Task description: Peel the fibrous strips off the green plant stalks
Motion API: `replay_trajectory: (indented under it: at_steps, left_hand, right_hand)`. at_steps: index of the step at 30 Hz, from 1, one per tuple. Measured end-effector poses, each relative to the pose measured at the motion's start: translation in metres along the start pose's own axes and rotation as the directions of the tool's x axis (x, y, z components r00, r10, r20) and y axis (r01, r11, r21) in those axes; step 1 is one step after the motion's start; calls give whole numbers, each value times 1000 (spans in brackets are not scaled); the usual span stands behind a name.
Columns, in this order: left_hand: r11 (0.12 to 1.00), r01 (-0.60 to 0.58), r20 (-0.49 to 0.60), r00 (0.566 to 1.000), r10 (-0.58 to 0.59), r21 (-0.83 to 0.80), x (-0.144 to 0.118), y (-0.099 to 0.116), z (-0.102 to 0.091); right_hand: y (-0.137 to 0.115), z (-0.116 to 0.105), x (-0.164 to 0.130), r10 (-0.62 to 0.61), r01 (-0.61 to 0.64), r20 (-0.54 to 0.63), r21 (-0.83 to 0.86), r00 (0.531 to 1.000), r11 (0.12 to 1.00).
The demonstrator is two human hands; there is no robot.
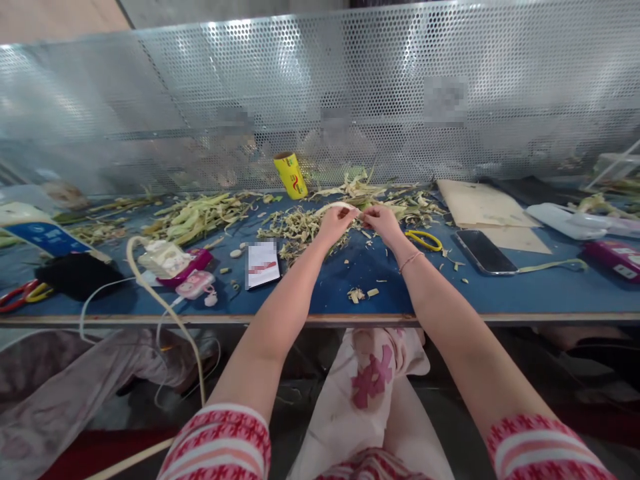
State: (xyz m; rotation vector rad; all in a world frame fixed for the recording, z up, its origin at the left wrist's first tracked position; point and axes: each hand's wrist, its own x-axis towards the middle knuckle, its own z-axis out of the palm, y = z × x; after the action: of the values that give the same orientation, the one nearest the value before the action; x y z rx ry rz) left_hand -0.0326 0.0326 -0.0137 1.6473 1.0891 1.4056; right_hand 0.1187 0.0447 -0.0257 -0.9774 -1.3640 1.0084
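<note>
Over the blue table my left hand [336, 225] and my right hand [382, 223] almost meet, fingers closed in a pinch. Between the fingertips is a small pale piece of dried plant; its exact shape is too small to tell. Beneath and left of my left hand spreads a heap of curly dried plant bits [291, 230]. Longer dried strips [414, 208] lie behind and to the right of my right hand. A few pale scraps [356, 295] rest nearer the table's front edge. Yellow-handled scissors [424, 240] lie just right of my right wrist, partly hidden by it.
Behind the table [350, 273] rises a perforated metal screen [320, 87], with a yellow tube [291, 176] before it. Right are cardboard [483, 203] and a phone [485, 252]. Left are a small card [263, 264], a cable [160, 293], a black pouch [83, 275] and more strips [200, 217].
</note>
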Motion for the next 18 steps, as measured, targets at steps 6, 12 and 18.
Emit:
replay_trajectory:
  at_steps: [6,12,18]
  left_hand:
    - [940,185,-139,963,-232,-286,1,5,2]
    - [869,181,-178,940,-290,-461,2,1,-1]
    - [833,167,-247,908,-338,-528,5,4,-2]
  right_hand:
    - [-1,5,-6,4,-11,143,45,990,999]
    - [-1,-1,-8,6,-22,115,138,993,990]
    - [1,2,-7,67,-78,64,179,996,981]
